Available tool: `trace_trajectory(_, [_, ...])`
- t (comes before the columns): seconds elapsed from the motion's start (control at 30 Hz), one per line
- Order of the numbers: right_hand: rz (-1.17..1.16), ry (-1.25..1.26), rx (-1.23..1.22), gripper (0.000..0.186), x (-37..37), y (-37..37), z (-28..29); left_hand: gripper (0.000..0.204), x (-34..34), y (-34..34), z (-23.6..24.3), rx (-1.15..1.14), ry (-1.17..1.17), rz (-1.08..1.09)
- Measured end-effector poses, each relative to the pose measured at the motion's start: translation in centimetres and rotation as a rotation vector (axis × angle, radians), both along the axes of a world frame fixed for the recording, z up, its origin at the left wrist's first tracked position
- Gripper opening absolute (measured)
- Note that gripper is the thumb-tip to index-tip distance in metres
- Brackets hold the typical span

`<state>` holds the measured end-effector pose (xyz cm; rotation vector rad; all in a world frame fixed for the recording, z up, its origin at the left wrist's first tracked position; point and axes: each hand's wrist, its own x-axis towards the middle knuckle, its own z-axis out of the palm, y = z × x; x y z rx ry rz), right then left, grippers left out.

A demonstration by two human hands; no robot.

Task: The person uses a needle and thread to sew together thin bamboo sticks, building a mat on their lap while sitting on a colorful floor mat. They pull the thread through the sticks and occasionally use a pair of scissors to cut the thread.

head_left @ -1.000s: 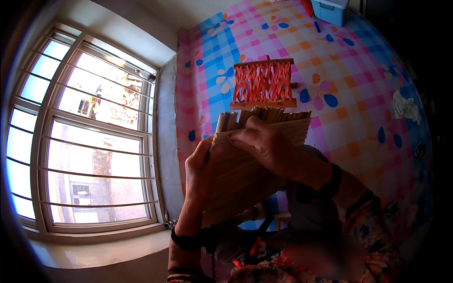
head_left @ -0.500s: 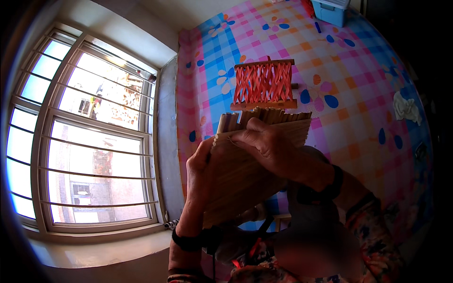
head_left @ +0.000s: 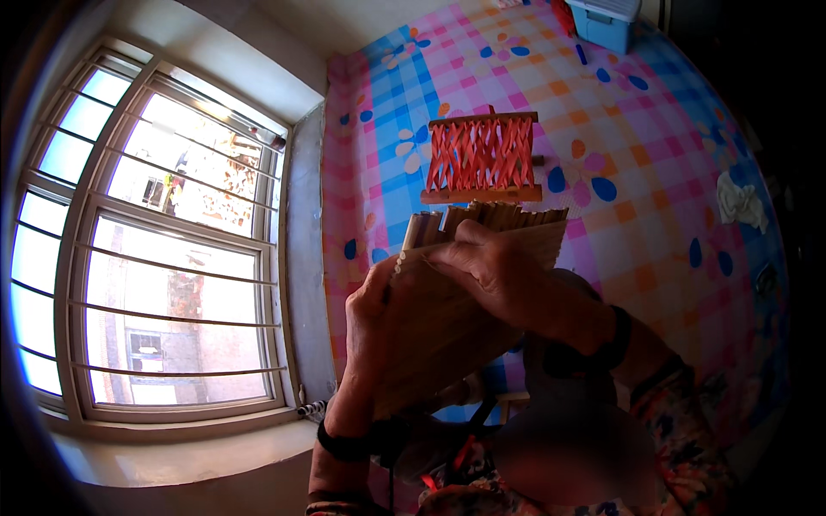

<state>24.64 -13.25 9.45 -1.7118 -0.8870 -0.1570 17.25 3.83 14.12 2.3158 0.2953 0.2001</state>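
Observation:
A panel of thin wooden sticks (head_left: 456, 335) stands tilted in front of me. Its uneven stick ends line the upper edge, and small round ends show at its upper left corner. My left hand (head_left: 368, 301) is closed round the panel's left edge, with some fingers hidden behind it. Across the upper edge lies my right hand (head_left: 497, 273), its thumb and index finger pinched together close to the left corner. Whether a thin strand sits in that pinch is too small to tell. Much of the panel's lower part is in shadow.
Beyond the panel, a wooden frame laced with red ribbon (head_left: 480, 155) lies on the checked floor covering (head_left: 654, 215). A blue lidded box (head_left: 605, 26) stands at the far right. A white cloth (head_left: 741, 202) is at the right, and a barred window (head_left: 176, 249) fills the left.
The panel and both hands have shifted slightly right and down. The grip looks the same, and the red-laced frame has stayed in place.

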Motion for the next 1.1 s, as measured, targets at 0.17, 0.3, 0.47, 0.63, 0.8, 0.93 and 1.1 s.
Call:
trace_trajectory(0.17, [-0.005,-0.005,-0.054,0.016,-1.7,-1.4,1.1,0.029,-1.4,-2.9,1.1,0.116,-0.081,-0.064])
trace_trajectory(0.3, [0.0,0.042,0.002,0.019,-4.3,-3.3,1.5,0.033,-3.8,-5.1,1.9,0.315,-0.195,-0.244])
trace_trajectory(0.47, [-0.01,-0.02,-0.039,0.019,-6.3,-7.3,2.2,0.033,-6.0,-7.8,0.4,0.177,-0.226,-0.239])
trace_trajectory(0.63, [-0.022,0.108,-0.087,0.017,-8.3,-10.4,2.4,0.039,-7.1,-10.0,-0.6,0.223,-0.27,-0.269])
trace_trajectory(0.8, [-0.02,0.27,-0.066,0.016,-9.2,-11.5,2.6,0.028,-7.1,-11.0,0.2,0.283,-0.202,-0.308])
trace_trajectory(0.93, [-0.036,0.246,-0.086,0.017,-9.1,-11.8,2.1,0.024,-6.9,-11.2,-0.2,0.36,-0.247,-0.315])
trace_trajectory(1.1, [-0.032,0.309,-0.064,0.02,-9.6,-11.8,2.2,0.023,-6.6,-10.6,-0.5,0.374,-0.284,-0.319])
